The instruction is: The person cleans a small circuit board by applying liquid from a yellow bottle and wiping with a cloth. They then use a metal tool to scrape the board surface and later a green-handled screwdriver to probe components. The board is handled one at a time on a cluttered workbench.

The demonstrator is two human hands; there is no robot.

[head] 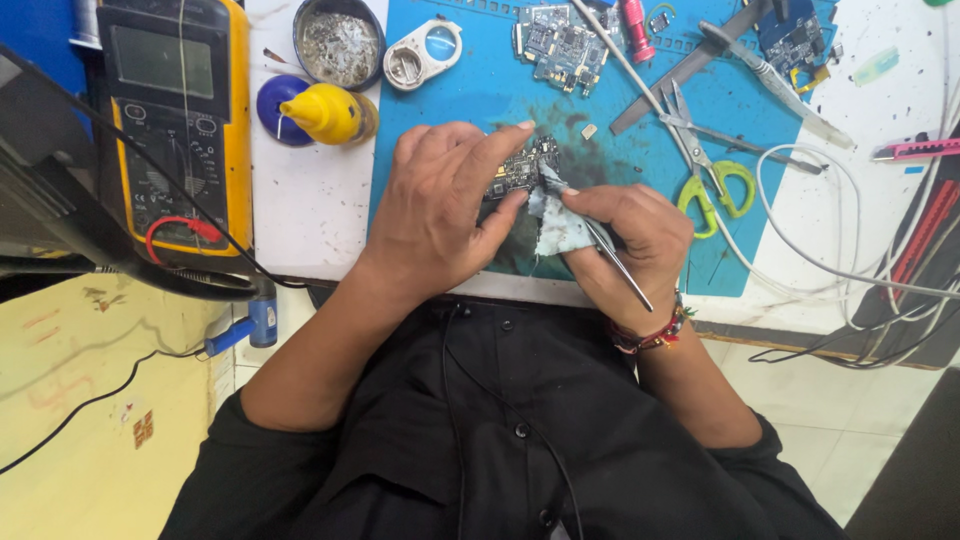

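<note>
My left hand [445, 205] pinches a small dark circuit board [522, 168] between thumb and forefinger, just above the blue work mat [470, 90]. My right hand [640, 245] grips metal tweezers [620, 268] together with a crumpled pale tissue [556, 222], and the tissue presses against the board's right edge. The tweezers' tips are hidden under the tissue. A beaded bracelet sits on my right wrist.
A yellow multimeter [175, 120] stands at the left with a yellow-capped bottle [325, 112] and a round tin [338, 42] beside it. Another circuit board [560, 42], scissors with green handles [705, 160], a white loupe [425, 52] and white cables [830, 230] lie further back and right.
</note>
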